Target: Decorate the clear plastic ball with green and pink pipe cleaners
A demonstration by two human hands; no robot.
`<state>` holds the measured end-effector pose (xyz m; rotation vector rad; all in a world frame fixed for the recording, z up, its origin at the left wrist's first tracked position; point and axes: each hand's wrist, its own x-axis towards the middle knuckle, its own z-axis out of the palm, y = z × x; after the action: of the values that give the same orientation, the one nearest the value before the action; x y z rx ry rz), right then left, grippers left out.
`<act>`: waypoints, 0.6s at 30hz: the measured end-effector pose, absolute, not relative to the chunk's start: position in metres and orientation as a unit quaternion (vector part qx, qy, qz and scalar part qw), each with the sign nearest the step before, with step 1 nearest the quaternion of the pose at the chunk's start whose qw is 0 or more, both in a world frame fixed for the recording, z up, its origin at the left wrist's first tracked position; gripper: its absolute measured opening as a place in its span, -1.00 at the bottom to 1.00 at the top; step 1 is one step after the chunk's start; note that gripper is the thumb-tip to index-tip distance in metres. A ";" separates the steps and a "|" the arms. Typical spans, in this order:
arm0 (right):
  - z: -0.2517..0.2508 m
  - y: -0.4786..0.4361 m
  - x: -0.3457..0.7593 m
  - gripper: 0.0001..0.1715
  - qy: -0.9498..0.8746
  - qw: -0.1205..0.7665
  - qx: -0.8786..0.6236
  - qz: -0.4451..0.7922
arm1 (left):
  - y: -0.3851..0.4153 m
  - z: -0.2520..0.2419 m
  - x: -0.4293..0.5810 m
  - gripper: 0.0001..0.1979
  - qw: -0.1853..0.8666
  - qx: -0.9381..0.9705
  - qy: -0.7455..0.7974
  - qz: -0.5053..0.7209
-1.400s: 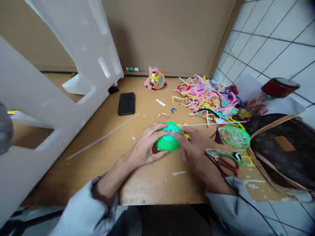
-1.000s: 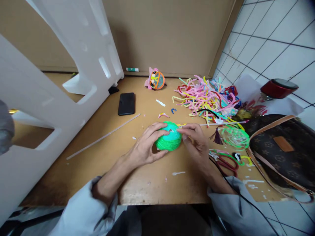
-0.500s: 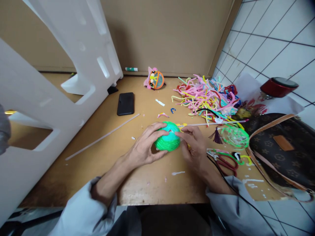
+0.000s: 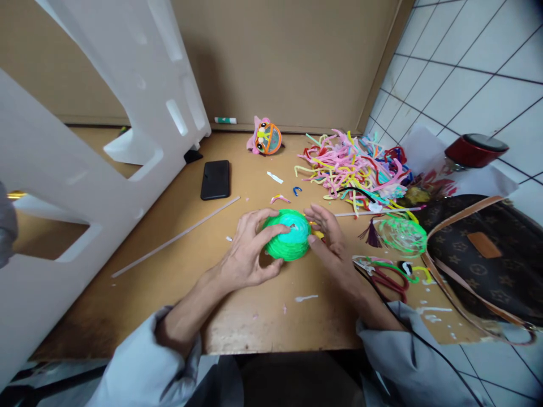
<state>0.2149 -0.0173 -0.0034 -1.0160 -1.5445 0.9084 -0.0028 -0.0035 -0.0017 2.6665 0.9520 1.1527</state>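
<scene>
A round green dome (image 4: 287,249) wound from coiled fuzzy strands, with a turquoise middle, rests on the wooden table. My left hand (image 4: 254,249) is closed around its left side, with the thumb on the turquoise top. At the dome's right side is my right hand (image 4: 333,243), fingers apart and holding nothing; the thumb tip is at the rim, and I cannot tell whether it touches. Something yellow (image 4: 316,230) shows partly behind the right fingers. Near the right wrist lie red-handled scissors (image 4: 388,282) with green and yellow strands beside them.
A heap of pipe cleaners (image 4: 352,169), a green wire-like coil (image 4: 403,236), a brown handbag (image 4: 479,265) and a red-lidded bottle (image 4: 475,150) are at right. A black phone (image 4: 215,180), a thin pale stick (image 4: 178,234) and a small orange-and-pink figure (image 4: 265,137) lie further back.
My right hand's fingers have come off the dome's turquoise top and spread apart, moving slightly right. My left hand keeps its hold on the dome.
</scene>
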 end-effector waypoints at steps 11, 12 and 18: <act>-0.018 -0.008 0.212 -0.05 -0.651 0.493 -0.421 0.396 | 0.001 -0.010 -0.001 -0.29 0.102 0.859 0.339 0.370; -0.018 -0.008 0.212 -0.05 -0.653 0.494 -0.426 0.387 | 0.001 -0.011 0.000 -0.30 0.095 0.856 0.337 0.381; -0.015 -0.011 0.210 -0.08 -0.656 0.507 -0.441 0.343 | -0.001 -0.010 0.004 -0.35 0.089 0.846 0.322 0.416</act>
<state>0.2099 -0.0115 -0.0151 -1.0622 -1.5826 0.8270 0.0036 -0.0007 -0.0103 2.5156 0.9575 1.2382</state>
